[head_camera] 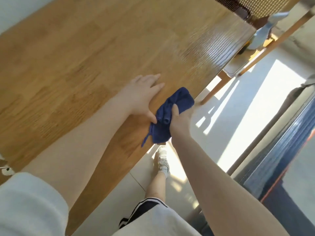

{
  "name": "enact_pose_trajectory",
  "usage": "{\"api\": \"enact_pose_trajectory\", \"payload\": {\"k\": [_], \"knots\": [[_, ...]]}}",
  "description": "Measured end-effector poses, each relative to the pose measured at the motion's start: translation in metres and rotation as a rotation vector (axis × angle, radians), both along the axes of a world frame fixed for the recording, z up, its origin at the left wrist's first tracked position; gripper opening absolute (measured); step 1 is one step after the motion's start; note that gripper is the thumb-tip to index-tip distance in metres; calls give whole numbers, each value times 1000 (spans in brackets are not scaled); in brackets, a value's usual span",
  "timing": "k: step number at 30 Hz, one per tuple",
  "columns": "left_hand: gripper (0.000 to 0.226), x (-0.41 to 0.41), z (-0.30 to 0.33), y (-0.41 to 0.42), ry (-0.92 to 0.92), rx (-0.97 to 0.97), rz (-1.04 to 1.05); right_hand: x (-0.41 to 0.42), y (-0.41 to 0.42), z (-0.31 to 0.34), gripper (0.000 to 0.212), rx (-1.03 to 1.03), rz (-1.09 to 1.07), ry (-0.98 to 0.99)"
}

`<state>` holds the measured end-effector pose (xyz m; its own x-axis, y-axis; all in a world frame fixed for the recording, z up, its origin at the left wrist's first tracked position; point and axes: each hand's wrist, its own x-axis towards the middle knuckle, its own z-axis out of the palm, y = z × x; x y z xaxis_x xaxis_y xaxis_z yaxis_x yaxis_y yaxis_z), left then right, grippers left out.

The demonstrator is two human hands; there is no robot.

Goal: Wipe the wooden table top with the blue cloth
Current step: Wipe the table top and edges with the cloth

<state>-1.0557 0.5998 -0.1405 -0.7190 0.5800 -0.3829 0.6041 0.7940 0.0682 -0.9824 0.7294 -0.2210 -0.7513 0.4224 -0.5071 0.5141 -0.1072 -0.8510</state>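
Your right hand (180,116) grips the blue cloth (170,114) at the counter (76,57) edge; left hand (143,92) flat beside it: spread the cloth, press evenly

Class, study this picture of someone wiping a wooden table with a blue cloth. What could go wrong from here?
1. The blue cloth is bunched at the table edge, partly overhanging, so a stroke may slide off the wood.
2. The right hand grips only one side; the dangling corner could drag.
3. The left hand lies flat in the wiping path.
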Motion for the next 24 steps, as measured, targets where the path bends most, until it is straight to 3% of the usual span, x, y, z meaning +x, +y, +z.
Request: {"api": "enact_pose_trajectory", "payload": {"k": [2,6,9,12,16,19,24], "knots": [[130,-28,4,21,-78,-81,-63,-11,8,-6,59,-8,-2,-23],[137,-73,14,55,-118,-106,-145,-73,64,12,50,130,-51,3],[134,-85,13,72,-85,-106,-169,-120,104,20,53,167,-106,-83],[123,-93,7,85,-75,-84,-178,-114,99,16,55,192,-74,-125],[127,-106,5,97,-2,-115,-244,-81,77,19,41,169,29,-109],[136,-111,4,103,5,-170,-245,-112,100,24,33,136,-32,-203],[145,-119,-2,113,-93,-200,-197,-199,182,18,47,58,-183,-191]]}}
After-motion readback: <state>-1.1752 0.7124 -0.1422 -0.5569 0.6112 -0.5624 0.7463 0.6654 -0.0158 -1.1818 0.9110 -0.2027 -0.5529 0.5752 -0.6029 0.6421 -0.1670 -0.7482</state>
